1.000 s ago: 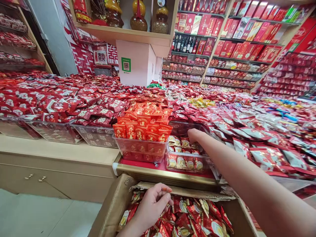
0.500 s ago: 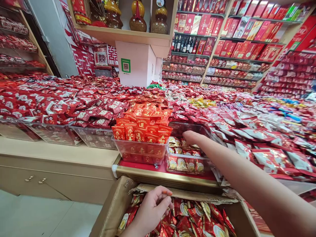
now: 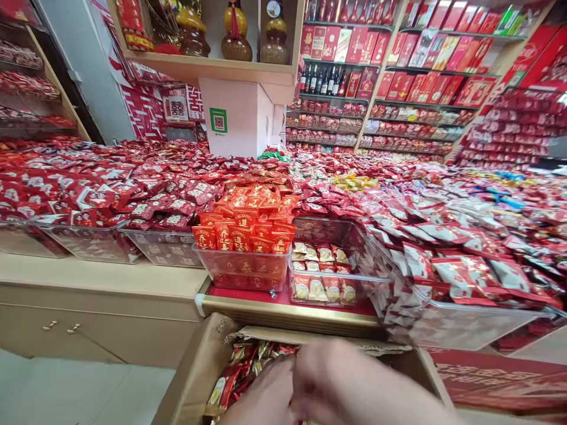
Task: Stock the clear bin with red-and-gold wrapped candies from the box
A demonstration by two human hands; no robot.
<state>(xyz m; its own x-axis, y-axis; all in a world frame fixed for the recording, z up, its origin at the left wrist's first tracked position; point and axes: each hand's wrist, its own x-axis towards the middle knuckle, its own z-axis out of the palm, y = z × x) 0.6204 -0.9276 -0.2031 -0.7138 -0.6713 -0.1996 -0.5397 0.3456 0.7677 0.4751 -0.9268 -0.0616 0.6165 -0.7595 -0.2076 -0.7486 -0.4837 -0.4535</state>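
Moved right hand (image 3: 332, 372) from clear bin (image 3: 321, 228) to beside left hand (image 3: 268, 386), at carton (image 3: 195, 360). Cannot tell either grip's state through blur. Find red packets (image 3: 227, 381) in carton and bin; handle singly, keeping rows level.

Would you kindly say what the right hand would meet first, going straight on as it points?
The right hand would probably meet the left hand first, though blur leaves depth unclear.
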